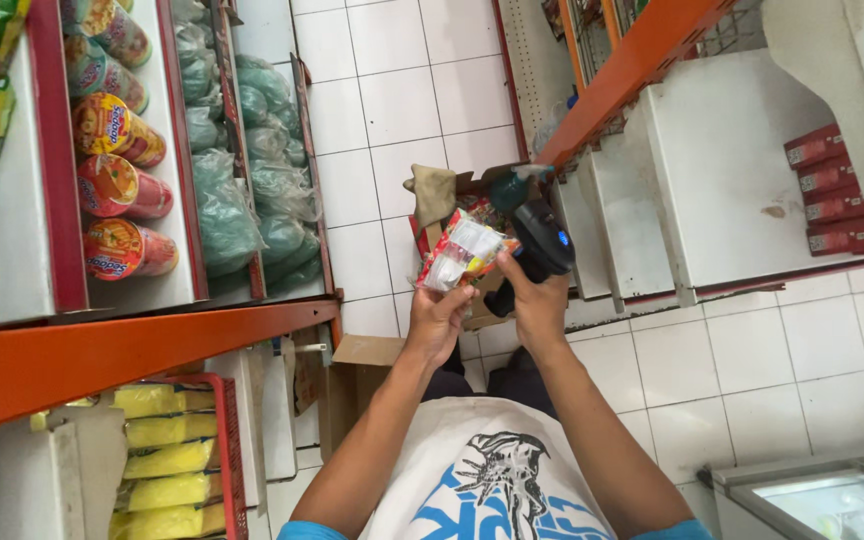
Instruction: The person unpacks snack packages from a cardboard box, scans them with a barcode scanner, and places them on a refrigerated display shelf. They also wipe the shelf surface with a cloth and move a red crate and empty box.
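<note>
My left hand (439, 318) holds a small clear snack packet (462, 250) with red and white print, lifted in front of me. My right hand (535, 298) grips a black handheld scanner (540, 238), its head pointing toward the packet and almost touching it. Below both hands an open cardboard box (444, 205) sits on the white tiled floor with more packets inside, partly hidden by the hands.
Left shelves with orange beams (152, 345) hold round noodle cups (117, 190), green bagged goods (252, 180) and yellow packs (167, 460). White shelves (712, 170) with red boxes (832, 190) stand right. A freezer corner (822, 495) shows at lower right.
</note>
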